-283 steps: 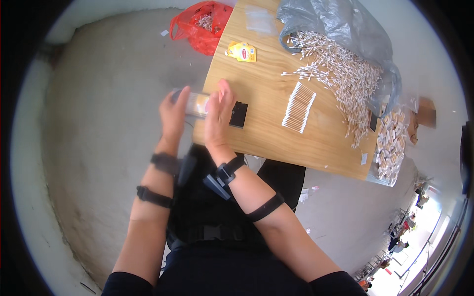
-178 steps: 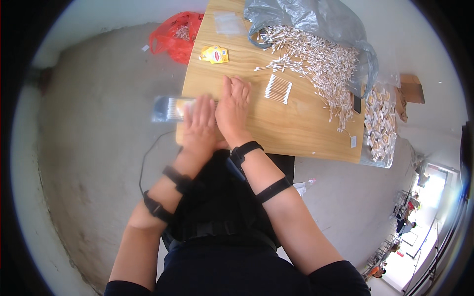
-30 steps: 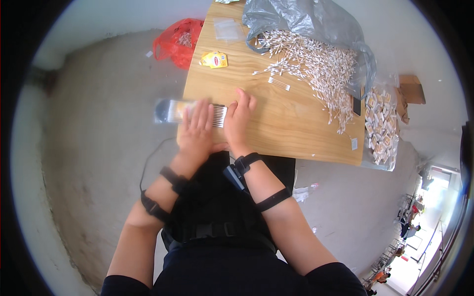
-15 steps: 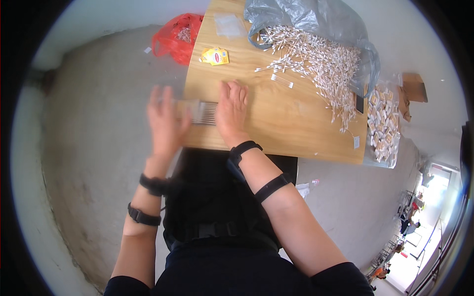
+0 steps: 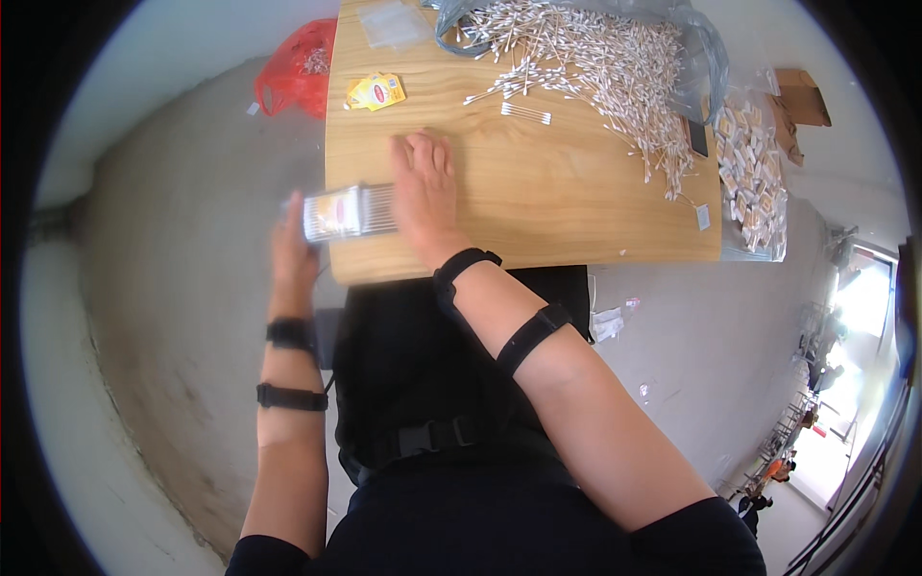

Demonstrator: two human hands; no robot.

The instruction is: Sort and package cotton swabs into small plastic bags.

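Nearest, the person's blurred left hand point(image 5: 292, 242) is at the outer end of a clear plastic pouch point(image 5: 333, 213) with a yellow label; whether its fingers are clamped there cannot be told. Half a second ago that hand covered much more of the pouch. The pouch lies across the left edge of the wooden table point(image 5: 547, 211), and cotton swabs point(image 5: 378, 207) show side by side at its right end. The right hand point(image 5: 423, 187) rests palm-down by those swabs' ends, fingers together and curled; a grip cannot be made out. Beyond it lies a yellow card packet point(image 5: 376, 91) and a short row of swabs point(image 5: 526, 113), far shorter than the row seen nine seconds ago. Farther back, a loose swab heap point(image 5: 605, 58) spills from a grey plastic bag point(image 5: 709, 69).
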